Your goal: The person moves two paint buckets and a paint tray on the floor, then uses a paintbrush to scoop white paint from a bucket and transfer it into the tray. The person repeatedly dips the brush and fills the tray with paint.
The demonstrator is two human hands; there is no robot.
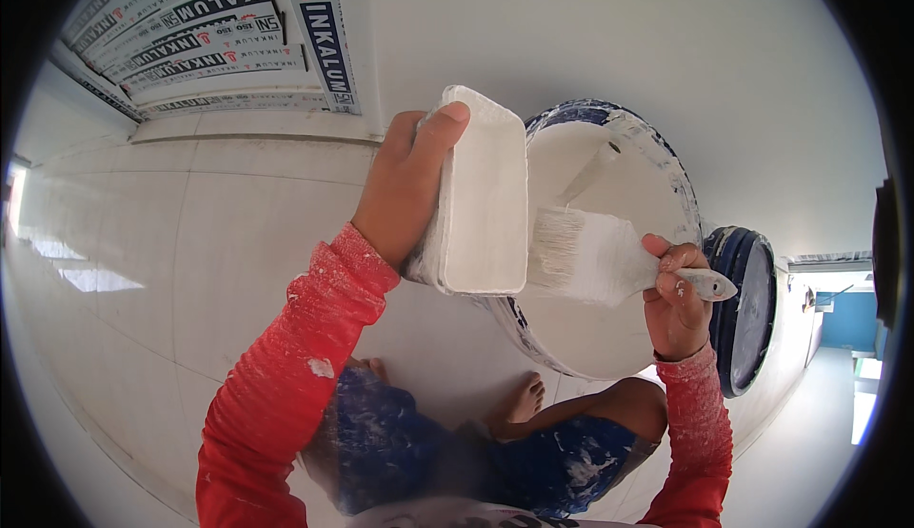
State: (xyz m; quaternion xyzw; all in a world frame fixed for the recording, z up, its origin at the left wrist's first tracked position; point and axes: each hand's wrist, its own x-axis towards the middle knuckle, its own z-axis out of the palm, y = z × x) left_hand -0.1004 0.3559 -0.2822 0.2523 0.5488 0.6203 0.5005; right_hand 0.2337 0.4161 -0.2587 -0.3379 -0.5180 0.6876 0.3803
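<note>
My left hand (pixel 400 190) grips a white rectangular tray (pixel 481 195) at the centre of the frame — thumb hooked over its top edge, fingers wrapped behind it. My right hand (pixel 676 304), lower right of centre, is closed around the handle of a wide paintbrush (pixel 595 257) (coated white), its bristles touching the tray's right edge. Behind both sits a bucket of white paint (pixel 657 166) — its dark blue lid (pixel 752 309) leans at the right, on the pale tiled floor (pixel 190 261).
</note>
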